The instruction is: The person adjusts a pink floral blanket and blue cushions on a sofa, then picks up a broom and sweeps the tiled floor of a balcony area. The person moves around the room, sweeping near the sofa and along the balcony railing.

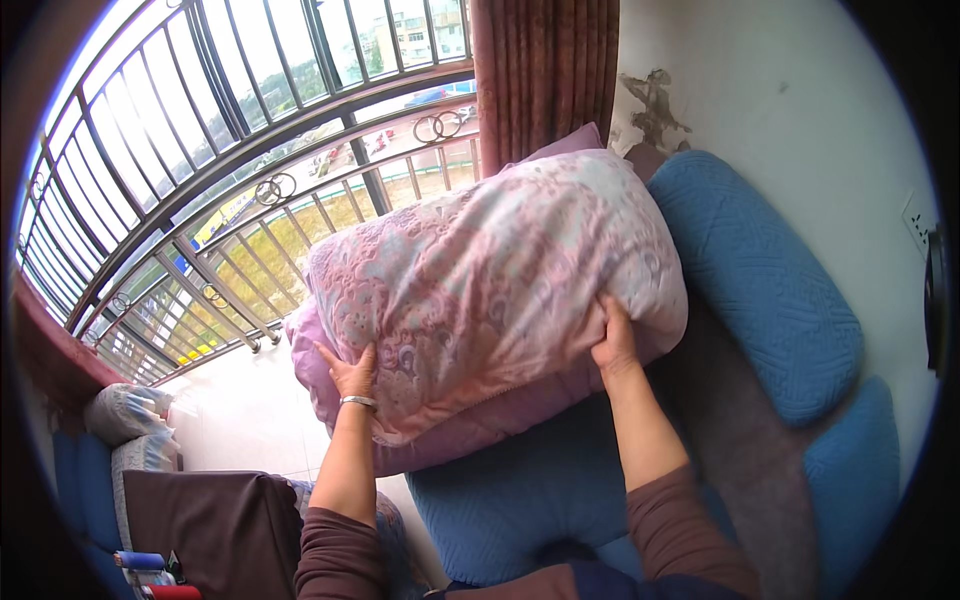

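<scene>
the pink patterned bedding point(480, 280) lies on the purple bedding point(490, 422), above the blue sofa seat point(520, 495) and near the curtain point(545, 80). the left hand point(350, 378) is spread, touching the stack's near left end. the right hand point(615, 338) rests its thumb on the near right side; its fingers are hidden, so closure cannot be told. a blue cushion point(765, 290) stands to the right.
</scene>
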`<action>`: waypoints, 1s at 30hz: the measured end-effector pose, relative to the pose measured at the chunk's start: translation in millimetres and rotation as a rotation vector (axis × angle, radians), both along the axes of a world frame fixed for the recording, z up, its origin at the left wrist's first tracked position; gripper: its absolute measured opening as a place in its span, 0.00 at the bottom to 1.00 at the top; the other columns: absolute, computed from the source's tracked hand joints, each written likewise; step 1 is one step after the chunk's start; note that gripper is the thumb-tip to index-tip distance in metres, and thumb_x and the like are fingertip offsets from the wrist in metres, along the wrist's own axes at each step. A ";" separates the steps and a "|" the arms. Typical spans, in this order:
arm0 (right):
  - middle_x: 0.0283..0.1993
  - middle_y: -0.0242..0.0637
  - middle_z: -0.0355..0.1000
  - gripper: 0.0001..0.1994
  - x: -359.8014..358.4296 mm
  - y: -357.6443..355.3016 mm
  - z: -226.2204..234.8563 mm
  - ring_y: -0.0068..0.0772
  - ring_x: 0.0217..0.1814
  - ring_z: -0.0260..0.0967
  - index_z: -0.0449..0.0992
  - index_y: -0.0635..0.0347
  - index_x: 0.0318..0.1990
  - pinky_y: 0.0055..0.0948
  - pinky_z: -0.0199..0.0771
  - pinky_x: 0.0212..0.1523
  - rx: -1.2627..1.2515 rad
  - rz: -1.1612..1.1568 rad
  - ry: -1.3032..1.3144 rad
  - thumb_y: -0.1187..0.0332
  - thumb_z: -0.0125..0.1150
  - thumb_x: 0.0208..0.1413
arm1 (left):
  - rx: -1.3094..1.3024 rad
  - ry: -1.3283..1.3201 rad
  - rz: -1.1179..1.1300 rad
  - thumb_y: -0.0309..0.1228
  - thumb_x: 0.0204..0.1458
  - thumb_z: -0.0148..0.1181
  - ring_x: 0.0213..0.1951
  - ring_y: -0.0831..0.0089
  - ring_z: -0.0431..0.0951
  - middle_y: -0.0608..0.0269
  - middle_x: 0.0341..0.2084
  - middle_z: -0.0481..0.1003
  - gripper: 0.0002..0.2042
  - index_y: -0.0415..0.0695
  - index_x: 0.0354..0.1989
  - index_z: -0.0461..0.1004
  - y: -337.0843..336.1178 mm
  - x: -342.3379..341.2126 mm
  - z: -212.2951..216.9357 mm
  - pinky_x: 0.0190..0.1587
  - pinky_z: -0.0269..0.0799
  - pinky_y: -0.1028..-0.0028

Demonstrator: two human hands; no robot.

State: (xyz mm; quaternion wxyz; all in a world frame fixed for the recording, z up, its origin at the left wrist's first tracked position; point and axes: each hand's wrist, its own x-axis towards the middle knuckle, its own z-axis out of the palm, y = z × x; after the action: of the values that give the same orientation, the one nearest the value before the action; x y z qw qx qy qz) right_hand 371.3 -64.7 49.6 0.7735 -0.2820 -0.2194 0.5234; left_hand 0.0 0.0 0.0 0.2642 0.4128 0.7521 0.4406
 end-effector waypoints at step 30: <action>0.70 0.33 0.40 0.41 86.0 148.0 1.3 0.58 0.70 0.33 0.56 0.28 0.62 0.68 0.31 0.61 -0.830 -0.428 -2.199 0.31 0.53 0.37 | -0.044 0.969 -0.562 0.62 0.45 0.47 0.65 0.44 0.41 0.57 0.66 0.42 0.34 0.73 0.63 0.50 145.9 52.0 -0.7 0.56 0.34 0.34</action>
State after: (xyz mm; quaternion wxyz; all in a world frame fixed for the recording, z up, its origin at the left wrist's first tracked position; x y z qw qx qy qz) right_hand 457.3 83.3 50.9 0.0925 -0.8382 -0.5266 -0.1072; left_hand 52.0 145.9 -0.7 0.0043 0.7471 0.6575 0.0974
